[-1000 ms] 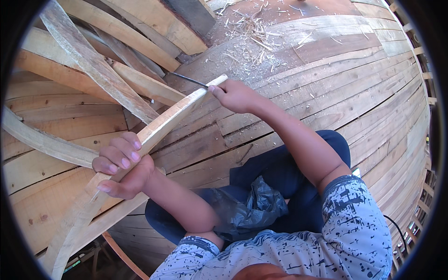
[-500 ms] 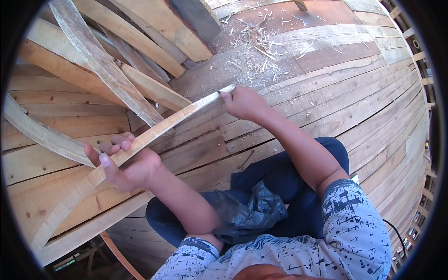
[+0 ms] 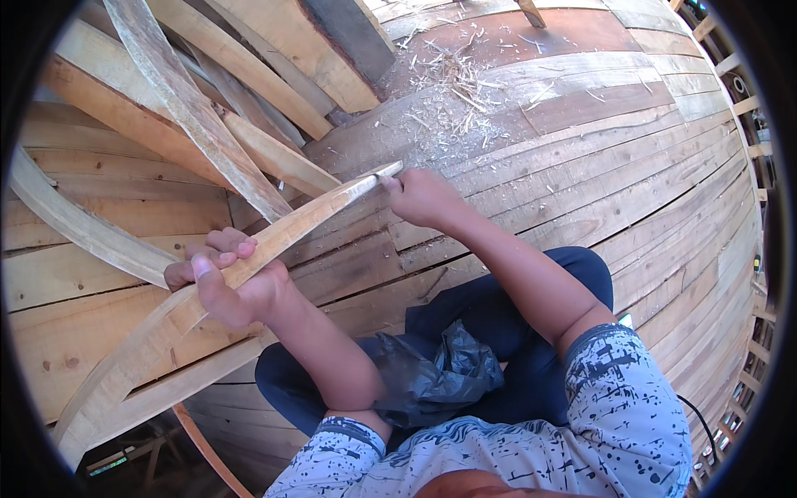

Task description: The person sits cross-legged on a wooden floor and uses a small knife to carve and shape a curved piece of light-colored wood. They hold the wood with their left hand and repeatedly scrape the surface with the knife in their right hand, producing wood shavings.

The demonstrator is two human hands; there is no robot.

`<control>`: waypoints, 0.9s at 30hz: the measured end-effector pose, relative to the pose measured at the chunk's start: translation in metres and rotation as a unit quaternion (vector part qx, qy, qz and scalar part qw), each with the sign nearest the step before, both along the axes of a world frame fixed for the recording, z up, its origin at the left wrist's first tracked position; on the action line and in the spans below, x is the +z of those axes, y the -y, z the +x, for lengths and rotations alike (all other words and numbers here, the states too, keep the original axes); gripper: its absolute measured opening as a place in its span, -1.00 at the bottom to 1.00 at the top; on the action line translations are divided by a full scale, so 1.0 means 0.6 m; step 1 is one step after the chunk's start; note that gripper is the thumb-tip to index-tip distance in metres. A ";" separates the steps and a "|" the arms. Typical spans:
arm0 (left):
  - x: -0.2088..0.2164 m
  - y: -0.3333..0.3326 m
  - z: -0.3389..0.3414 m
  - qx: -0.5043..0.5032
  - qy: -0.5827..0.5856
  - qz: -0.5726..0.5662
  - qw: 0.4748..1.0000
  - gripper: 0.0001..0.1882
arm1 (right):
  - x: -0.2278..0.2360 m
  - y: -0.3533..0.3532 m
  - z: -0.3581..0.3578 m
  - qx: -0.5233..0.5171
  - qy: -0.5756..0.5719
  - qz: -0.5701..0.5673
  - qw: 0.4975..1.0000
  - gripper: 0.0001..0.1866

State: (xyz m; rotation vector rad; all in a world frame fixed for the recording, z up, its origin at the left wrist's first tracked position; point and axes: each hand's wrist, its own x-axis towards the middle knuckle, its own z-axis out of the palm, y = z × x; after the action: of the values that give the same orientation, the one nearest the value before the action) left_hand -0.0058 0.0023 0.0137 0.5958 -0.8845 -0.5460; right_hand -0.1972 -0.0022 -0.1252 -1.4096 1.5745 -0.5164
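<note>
A long, curved strip of pale wood point(image 3: 286, 231) runs slantwise from the lower left up to the middle. My left hand point(image 3: 237, 278) is wrapped around it from below, thumb on the near side and fingers curling over the far side. At the strip's upper right tip, my right hand point(image 3: 426, 197) is closed, its thumb against the end. A small dark spot shows on the wood by that thumb; whether it is a mark or a thin object I cannot make out. The fingers of my right hand are mostly hidden behind its back.
Several rough planks point(image 3: 195, 112) lean at the upper left, beside a curved timber point(image 3: 91, 224). Wood shavings point(image 3: 461, 87) litter the planked floor point(image 3: 573, 178) ahead. A dark plastic bag point(image 3: 452, 369) rests on my crossed legs. An opening point(image 3: 137, 456) shows at the lower left.
The strip has turned in my hands and now shows a broader face. Its tip and my right hand have shifted slightly left and down. My left hand has turned slightly with it.
</note>
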 end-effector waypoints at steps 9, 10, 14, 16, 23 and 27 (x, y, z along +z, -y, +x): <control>0.008 -0.010 -0.034 -0.010 0.017 -0.009 1.000 -0.81 | -0.069 0.017 -0.025 -0.045 -0.032 0.034 0.998 -0.40; 0.008 -0.010 -0.035 0.000 0.019 -0.002 1.000 -0.81 | -0.076 0.020 -0.030 -0.042 -0.026 0.030 0.998 -0.40; 0.004 -0.009 -0.020 0.000 0.041 -0.010 0.999 -0.80 | 0.002 0.004 0.018 -0.022 0.047 -0.018 0.998 -0.39; -0.003 -0.011 -0.020 -0.027 0.022 -0.010 0.999 -0.80 | -0.006 0.006 0.011 -0.026 0.030 -0.012 0.999 -0.39; -0.016 0.001 -0.034 -0.009 0.024 -0.012 1.000 -0.79 | 0.006 0.015 -0.005 -0.020 0.044 -0.060 0.997 -0.40; -0.017 0.005 -0.038 0.019 0.032 0.001 0.999 -0.78 | 0.020 0.015 0.002 -0.027 0.066 -0.046 0.996 -0.40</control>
State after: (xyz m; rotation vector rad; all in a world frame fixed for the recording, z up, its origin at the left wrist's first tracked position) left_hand -0.0285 -0.0010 0.0037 0.6326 -0.9306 -0.4951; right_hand -0.1958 -0.0110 -0.1133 -1.3761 1.5008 -0.7089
